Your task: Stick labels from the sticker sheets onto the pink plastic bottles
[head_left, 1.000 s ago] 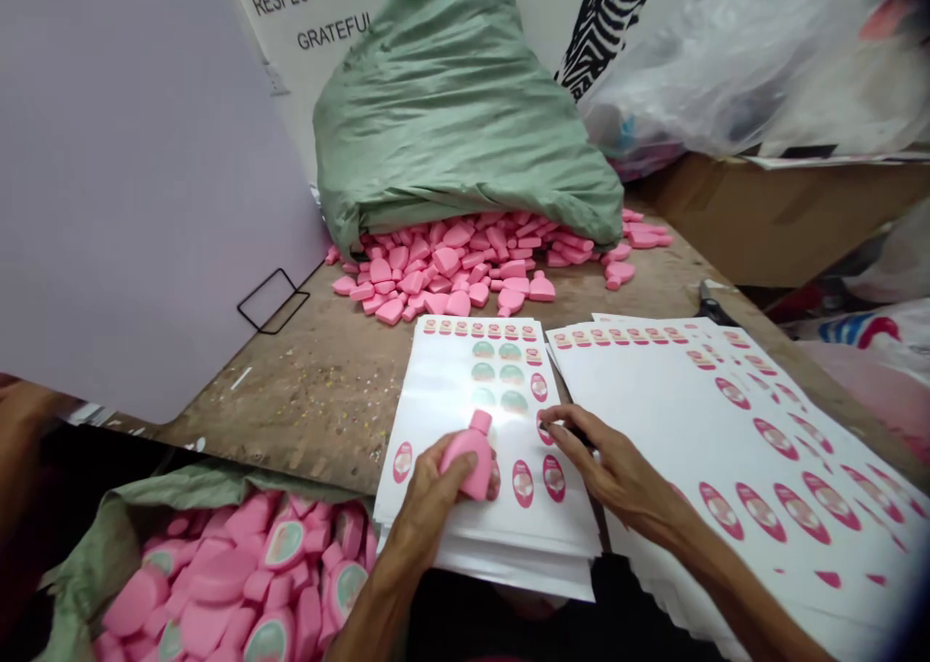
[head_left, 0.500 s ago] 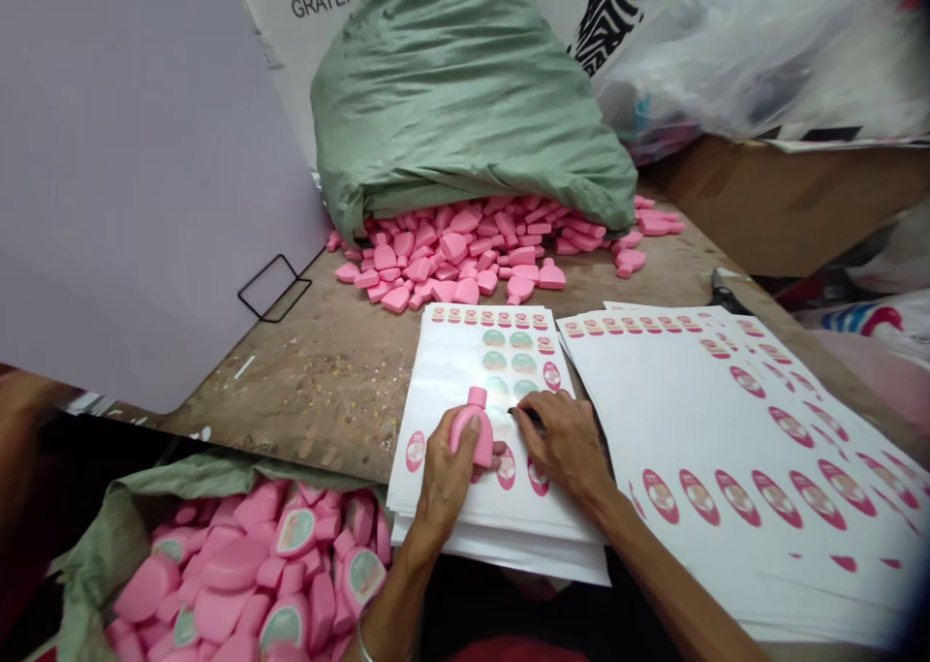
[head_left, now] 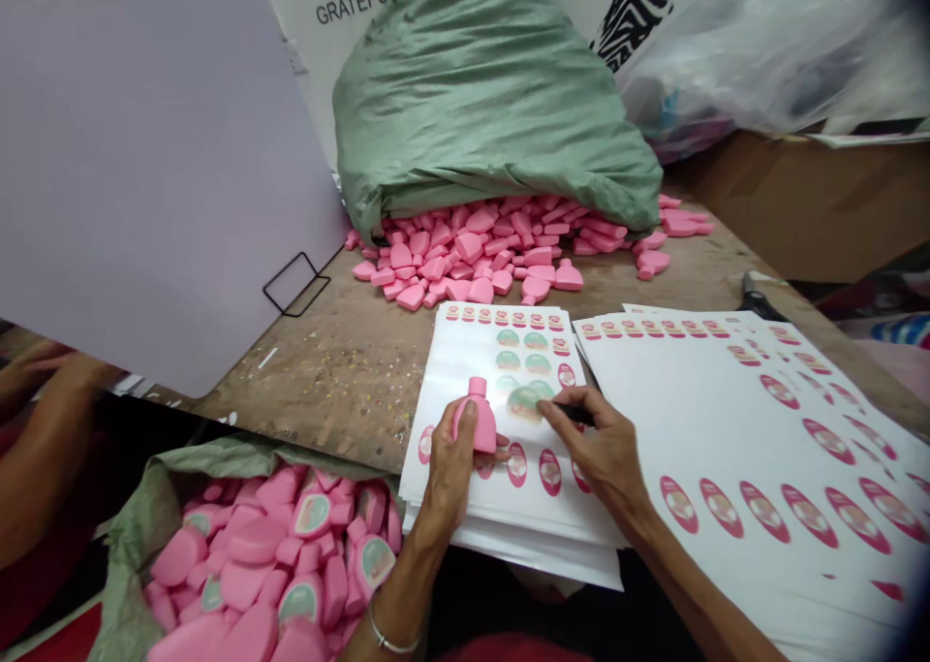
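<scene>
Left hand (head_left: 451, 473) clasps a smooth pink bottle (head_left: 478, 427), neck up, over the white sheet (head_left: 461, 352); the right hand (head_left: 602, 444) pinches a rounded green sticker (head_left: 523, 402) just beside it, along with a black tool (head_left: 575, 413). Sticker print is too small to read. Wall lettering (head_left: 354, 5) reads GRATEFUL, beside a wrinkled green sack (head_left: 486, 100).

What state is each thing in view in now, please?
Left hand: closed around pink bottle
Pink bottle: gripped, visible face unlabelled
Right hand: pinching green label
Green label: held over label sheet
Label sheet: partly bare
Table sack: open, loose bottles at mouth
Lower sack: open, holding bottles, some labelled
</scene>
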`<action>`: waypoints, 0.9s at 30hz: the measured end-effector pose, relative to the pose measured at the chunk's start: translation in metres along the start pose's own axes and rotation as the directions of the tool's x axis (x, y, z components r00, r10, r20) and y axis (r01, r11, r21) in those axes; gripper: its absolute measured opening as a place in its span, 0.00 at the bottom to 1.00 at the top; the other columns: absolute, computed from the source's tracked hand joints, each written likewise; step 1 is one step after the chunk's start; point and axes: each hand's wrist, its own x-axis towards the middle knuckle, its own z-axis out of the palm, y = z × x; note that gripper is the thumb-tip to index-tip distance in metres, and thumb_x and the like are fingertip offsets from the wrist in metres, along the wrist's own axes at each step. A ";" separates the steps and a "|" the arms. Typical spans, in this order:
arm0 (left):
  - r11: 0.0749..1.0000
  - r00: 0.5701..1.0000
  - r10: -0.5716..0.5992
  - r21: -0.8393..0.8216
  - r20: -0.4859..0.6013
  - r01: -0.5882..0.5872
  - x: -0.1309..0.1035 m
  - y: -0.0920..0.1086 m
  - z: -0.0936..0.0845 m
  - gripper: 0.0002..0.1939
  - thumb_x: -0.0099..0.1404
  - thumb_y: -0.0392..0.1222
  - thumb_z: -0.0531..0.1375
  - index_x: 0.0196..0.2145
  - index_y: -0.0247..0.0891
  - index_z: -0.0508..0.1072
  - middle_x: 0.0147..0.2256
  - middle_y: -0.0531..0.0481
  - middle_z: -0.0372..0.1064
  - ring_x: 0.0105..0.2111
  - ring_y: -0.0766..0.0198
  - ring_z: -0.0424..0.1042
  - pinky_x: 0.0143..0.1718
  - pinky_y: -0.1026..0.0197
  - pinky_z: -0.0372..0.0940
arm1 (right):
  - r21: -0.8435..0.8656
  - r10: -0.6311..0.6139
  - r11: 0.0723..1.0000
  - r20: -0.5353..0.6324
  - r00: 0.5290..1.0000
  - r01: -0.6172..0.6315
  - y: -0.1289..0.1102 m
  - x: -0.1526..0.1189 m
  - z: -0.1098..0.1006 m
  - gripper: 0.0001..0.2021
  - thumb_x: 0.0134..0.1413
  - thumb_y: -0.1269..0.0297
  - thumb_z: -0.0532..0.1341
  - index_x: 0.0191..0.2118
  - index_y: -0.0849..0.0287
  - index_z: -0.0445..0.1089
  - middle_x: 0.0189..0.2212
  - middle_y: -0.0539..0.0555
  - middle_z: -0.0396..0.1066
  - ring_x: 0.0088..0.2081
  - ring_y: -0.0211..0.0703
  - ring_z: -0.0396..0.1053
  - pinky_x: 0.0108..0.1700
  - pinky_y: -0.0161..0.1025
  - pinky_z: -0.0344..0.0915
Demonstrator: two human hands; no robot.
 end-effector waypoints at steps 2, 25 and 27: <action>0.995 1.000 0.010 -0.097 -0.005 -0.011 -0.004 0.002 0.002 0.29 0.60 0.61 0.55 0.48 0.34 0.68 0.34 0.42 0.74 0.30 0.60 0.75 0.29 0.62 0.70 | 0.076 0.095 0.992 0.056 0.994 -0.099 -0.009 0.000 -0.007 0.14 0.50 0.51 0.61 0.33 0.57 0.71 0.28 0.51 0.72 0.28 0.39 0.67 0.32 0.37 0.64; 0.980 0.986 0.081 -0.192 0.146 -0.052 -0.026 0.025 0.018 0.22 0.58 0.49 0.62 0.48 0.38 0.68 0.37 0.48 0.70 0.33 0.63 0.72 0.37 0.57 0.71 | -0.130 -0.188 0.971 0.104 0.977 0.200 -0.040 -0.010 -0.009 0.13 0.54 0.53 0.59 0.37 0.55 0.75 0.30 0.55 0.74 0.34 0.47 0.68 0.40 0.45 0.62; 0.986 0.984 0.082 -0.155 0.157 -0.057 -0.028 0.027 0.017 0.24 0.57 0.47 0.64 0.49 0.38 0.67 0.36 0.49 0.69 0.34 0.62 0.72 0.37 0.56 0.71 | -0.176 -0.136 0.973 0.074 0.988 0.147 -0.037 -0.005 -0.011 0.17 0.50 0.49 0.61 0.40 0.55 0.74 0.34 0.56 0.74 0.37 0.50 0.69 0.43 0.48 0.62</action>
